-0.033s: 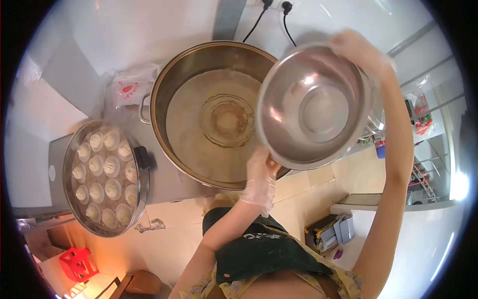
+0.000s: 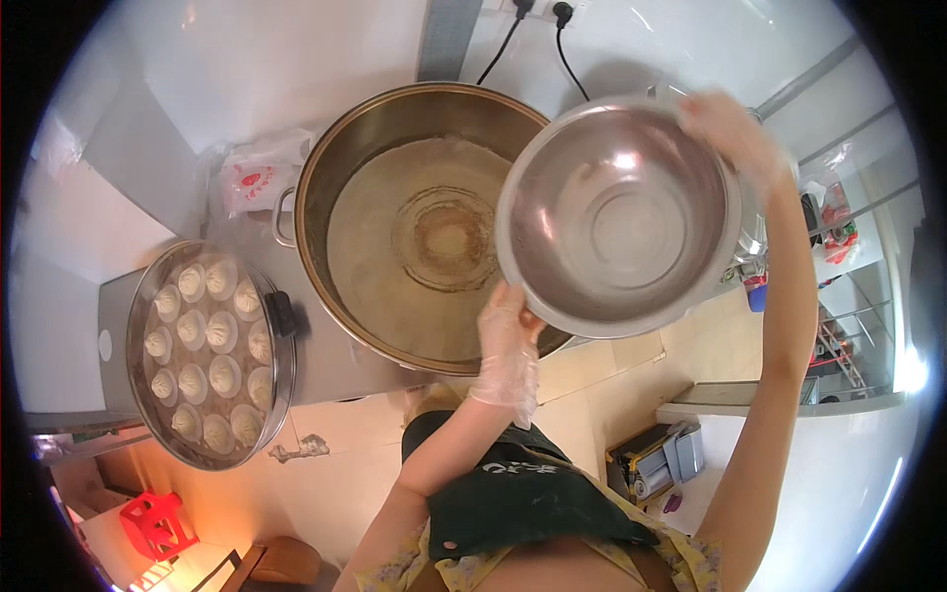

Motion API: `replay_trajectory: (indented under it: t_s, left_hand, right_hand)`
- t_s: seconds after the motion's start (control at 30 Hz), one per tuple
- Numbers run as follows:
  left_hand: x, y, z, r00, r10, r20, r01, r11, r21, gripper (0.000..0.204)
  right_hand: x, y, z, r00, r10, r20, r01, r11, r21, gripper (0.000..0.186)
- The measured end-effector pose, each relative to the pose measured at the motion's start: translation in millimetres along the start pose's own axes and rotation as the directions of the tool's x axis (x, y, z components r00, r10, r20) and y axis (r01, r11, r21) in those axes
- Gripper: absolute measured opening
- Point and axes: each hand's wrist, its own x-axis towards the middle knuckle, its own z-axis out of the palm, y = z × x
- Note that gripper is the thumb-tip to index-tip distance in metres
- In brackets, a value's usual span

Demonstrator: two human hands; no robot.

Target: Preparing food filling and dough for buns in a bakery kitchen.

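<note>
My left hand (image 2: 509, 335), in a clear glove, grips the lower left edge of a wide steel bowl (image 2: 621, 222). My right hand (image 2: 735, 138), also gloved and slightly blurred, grips its upper right edge. The bowl is tilted, showing its shiny inside, over the right side of a large round steel pot (image 2: 360, 138). The pot has a pale bottom, apparently under shallow liquid, with brownish rings near the middle; its right part is hidden behind the bowl.
A round steamer tray (image 2: 289, 365) with several pleated buns (image 2: 223, 376) sits left of the pot. Behind are a plastic bag (image 2: 258, 178) and two black plugged cords (image 2: 505, 49). Low down are a red stool (image 2: 158, 523) and tiled floor (image 2: 582, 385); wire racks (image 2: 838, 345) stand right.
The bowl has shifted a little left, and its upper right edge has lowered with my right hand, which moved right and down. My left hand moved slightly left, still gripping it.
</note>
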Motion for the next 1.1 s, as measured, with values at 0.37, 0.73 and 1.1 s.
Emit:
replay_trajectory:
  t_s: [0.37,0.73,1.1]
  left_hand:
    - [-56,-239,112,0.617,0.347,0.706,-0.787,0.296,0.541,0.034]
    - [14,-718,74,0.677,-0.555,0.484,-0.572,0.018,0.820,0.033]
    - [225,-899,108,0.848,-0.440,0.295,-0.491,-0.441,0.751,0.035]
  right_hand:
    - [-492,84,127,0.263,0.960,0.095,-0.296,-0.014,0.955,0.014]
    - [-874,198,331,-0.340,0.767,0.544,-0.141,-0.614,0.777,0.019]
    - [-943,486,430,-0.487,0.646,0.588,0.076,-0.639,0.765,0.013]
